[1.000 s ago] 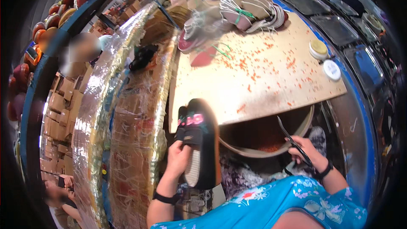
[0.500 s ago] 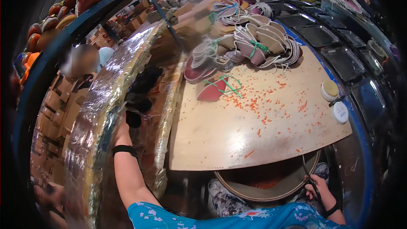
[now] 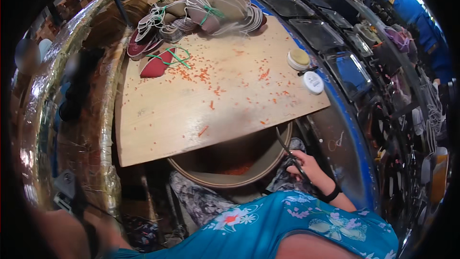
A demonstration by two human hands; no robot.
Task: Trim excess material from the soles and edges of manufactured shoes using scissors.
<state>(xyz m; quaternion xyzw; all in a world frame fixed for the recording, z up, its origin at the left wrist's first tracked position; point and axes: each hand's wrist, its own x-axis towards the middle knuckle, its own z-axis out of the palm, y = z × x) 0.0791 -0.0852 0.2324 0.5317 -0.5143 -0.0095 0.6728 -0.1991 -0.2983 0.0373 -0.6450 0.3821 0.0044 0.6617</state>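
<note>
**Scissors low right, soles far up the bench**

Below the bench (image 3: 158, 120) edge, at lower right of the frame, the right hand (image 3: 306, 168) has its grip clamped on dark scissors (image 3: 287, 151), blades slanting up-left over the round basin (image 3: 268, 165). The bundled shoe soles (image 3: 206, 9) lie well apart, at the upper centre. The left hand (image 3: 72, 225) sits blurred at lower left; I cannot tell its grip. The right hand is nearer the soles.
</note>
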